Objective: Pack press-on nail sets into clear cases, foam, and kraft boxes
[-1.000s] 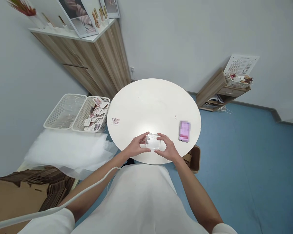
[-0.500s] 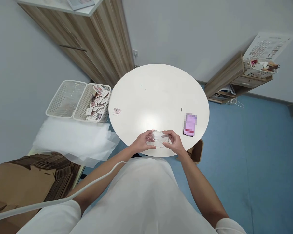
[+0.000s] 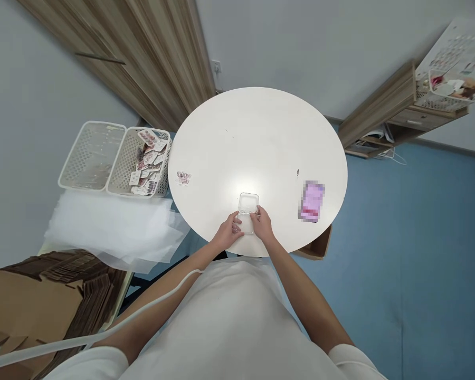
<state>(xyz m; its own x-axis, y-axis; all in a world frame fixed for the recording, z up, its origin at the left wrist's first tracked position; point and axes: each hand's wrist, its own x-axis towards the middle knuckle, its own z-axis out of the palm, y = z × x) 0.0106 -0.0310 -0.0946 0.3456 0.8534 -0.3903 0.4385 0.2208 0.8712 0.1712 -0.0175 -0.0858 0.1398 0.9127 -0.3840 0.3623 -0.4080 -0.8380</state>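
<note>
A clear plastic hinged box (image 3: pixel 248 202) is spread open near the front of the white round table (image 3: pixel 269 126), one half beyond the other. My left hand (image 3: pixel 228 232) grips the left edge of its near half, thumb and fingers on either side. On the right edge, close to the hinge, my right hand (image 3: pixel 263 222) holds it with the thumb on top. Nothing shows inside the box. A small card of press-on nails (image 3: pixel 183 178) lies at the table's left. A purple phone-shaped thing (image 3: pixel 312 201), blurred out, lies at the right.
Left of the table stand a white basket of nail cards (image 3: pixel 150 163) and another with clear plastic packets (image 3: pixel 91 158). White foam sheets (image 3: pixel 111 221) and flattened brown cardboard boxes (image 3: pixel 31 301) lie below them. A white cable (image 3: pixel 142 306) crosses my left arm.
The box has opened out, its lid half now pointing away from me. My right hand has shifted left and the view has tilted slightly.
</note>
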